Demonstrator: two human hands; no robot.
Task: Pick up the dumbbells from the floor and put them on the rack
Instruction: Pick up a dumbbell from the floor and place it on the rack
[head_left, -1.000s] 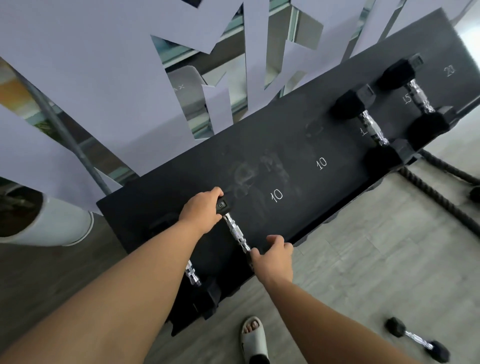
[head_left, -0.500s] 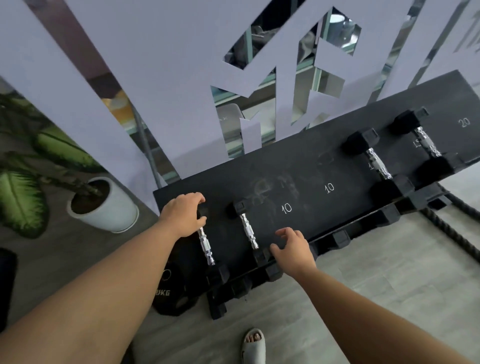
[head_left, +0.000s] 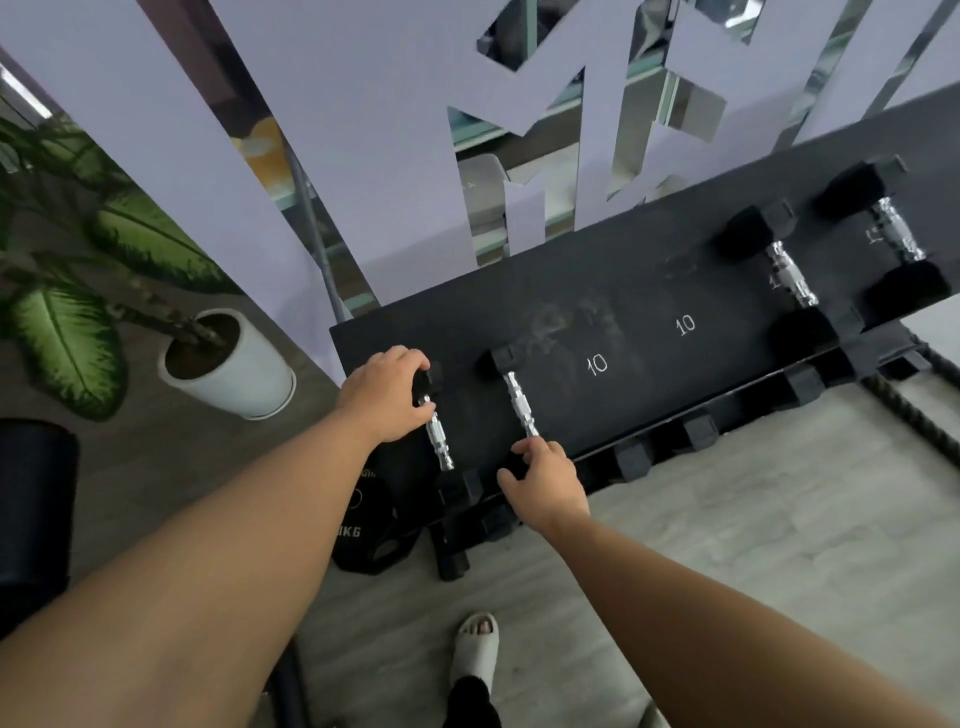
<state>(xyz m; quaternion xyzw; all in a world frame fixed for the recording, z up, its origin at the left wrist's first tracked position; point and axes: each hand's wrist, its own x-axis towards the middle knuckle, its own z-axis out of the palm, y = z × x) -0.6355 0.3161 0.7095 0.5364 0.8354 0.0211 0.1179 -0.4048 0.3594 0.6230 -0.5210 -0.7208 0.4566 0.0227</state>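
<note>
A black dumbbell rack slants across the view, marked with white 10s. Two small dumbbells with chrome handles lie at its left end. My left hand is closed over the far head of the left dumbbell. My right hand grips the near head of the second dumbbell, hiding that head. Two bigger dumbbells rest at the rack's right end.
A potted plant in a white pot stands left of the rack. A black weight plate leans under the rack's left end. A thick rope lies on the floor at right. My sandalled foot is below.
My left hand went from the second dumbbell's far head to the left dumbbell's far head. My right hand keeps to the second dumbbell's near end. The view swung left, and the floor dumbbell left the frame.
</note>
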